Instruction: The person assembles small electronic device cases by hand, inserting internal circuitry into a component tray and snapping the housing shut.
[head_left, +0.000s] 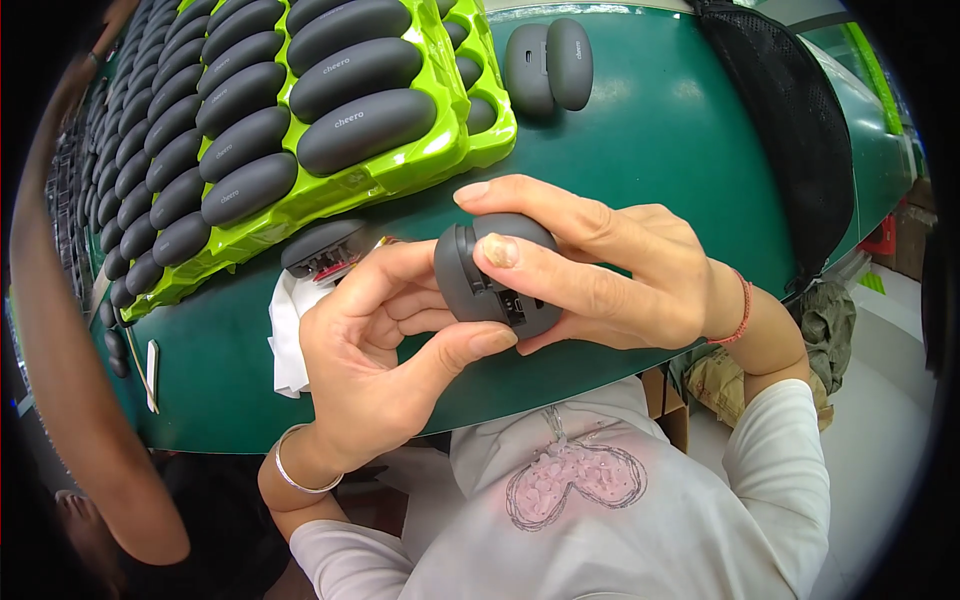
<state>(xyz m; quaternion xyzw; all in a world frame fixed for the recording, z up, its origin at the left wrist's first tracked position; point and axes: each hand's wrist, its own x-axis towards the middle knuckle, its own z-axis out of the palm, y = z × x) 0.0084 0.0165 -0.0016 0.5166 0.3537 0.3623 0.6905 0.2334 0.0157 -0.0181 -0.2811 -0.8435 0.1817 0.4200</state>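
Table: green; above it I see the case, inner parts visible, so I judge it is only partly finished.
Tray: other cases in rows, looking whole, probably done.
Right hand: bent narrowly around the case, holding it.
Left hand: half curled, touching it from the left.

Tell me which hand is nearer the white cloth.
Left. The left hand is immediately right of the white cloth; the right hand is farther right, beyond the dark grey case.
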